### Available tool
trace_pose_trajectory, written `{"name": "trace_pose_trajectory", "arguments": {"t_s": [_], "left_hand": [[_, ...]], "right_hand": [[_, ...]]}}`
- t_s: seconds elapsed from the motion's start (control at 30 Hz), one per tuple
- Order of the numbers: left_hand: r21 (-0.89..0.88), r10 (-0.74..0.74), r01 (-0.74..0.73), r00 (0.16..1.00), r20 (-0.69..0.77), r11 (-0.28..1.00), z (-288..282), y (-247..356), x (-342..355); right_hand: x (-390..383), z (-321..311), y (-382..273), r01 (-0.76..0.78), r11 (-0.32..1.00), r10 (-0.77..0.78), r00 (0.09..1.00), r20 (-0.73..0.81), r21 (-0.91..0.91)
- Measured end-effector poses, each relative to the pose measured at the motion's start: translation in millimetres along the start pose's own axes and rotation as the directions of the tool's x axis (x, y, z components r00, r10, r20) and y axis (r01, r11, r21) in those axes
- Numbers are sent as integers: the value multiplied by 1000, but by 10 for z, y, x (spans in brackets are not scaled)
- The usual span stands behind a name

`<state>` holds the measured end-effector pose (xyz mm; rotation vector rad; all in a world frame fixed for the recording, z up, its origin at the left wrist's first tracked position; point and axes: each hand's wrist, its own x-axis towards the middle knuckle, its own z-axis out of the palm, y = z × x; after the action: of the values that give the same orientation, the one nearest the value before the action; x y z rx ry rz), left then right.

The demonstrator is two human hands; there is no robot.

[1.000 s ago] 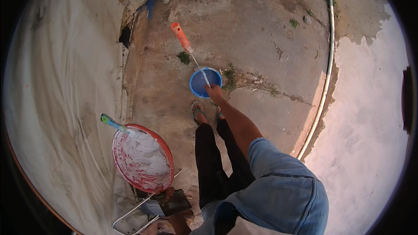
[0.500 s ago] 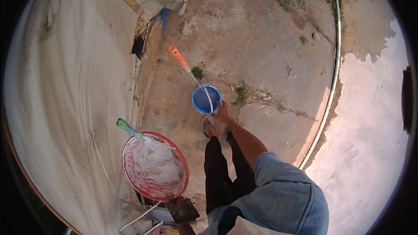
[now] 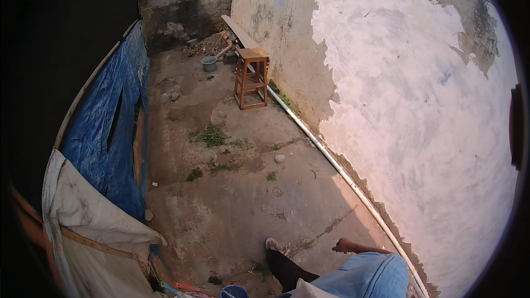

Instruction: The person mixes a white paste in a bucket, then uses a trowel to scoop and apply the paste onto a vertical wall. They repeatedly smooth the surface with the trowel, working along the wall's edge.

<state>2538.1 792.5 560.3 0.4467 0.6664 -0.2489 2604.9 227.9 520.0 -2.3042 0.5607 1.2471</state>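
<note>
There's a round blue bucket (image 3: 234, 291) on the ground, mostly cut off at the view's lower edge; left of it show an orange-red handle (image 3: 184, 286) and a slanting green-and-blue handle (image 3: 167, 287).

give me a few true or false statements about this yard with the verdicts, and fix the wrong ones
1. The stool has four legs and is brown. True.
2. The right hand is touching the stool. False: the right hand is well apart from it, near the lower edge of the picture.
3. A blue bucket is cut off by the bottom edge of the picture. True.
4. The long pipe is black. False: the long pipe is white.
5. The blue tarp is to the left of the stool in the picture. True.
</note>
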Motion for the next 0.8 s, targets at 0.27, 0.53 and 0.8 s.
{"name": "trace_pose_trajectory", "arguments": {"t_s": [0.27,0.53,0.8], "left_hand": [[113,-147,138,986,74,984,1717,252,1101],[142,-98,93,995,27,985,2254,1034,1869],[218,-146,136,989,33,966,2818,1976,3234]], "right_hand": [[-14,-1198,-145,146,939,-103,983,152,-311],[90,-2063,-1873,431,899,-407,754,-516,-78],[1268,-2529,-3128,427,864,-355,892,-279,268]]}}
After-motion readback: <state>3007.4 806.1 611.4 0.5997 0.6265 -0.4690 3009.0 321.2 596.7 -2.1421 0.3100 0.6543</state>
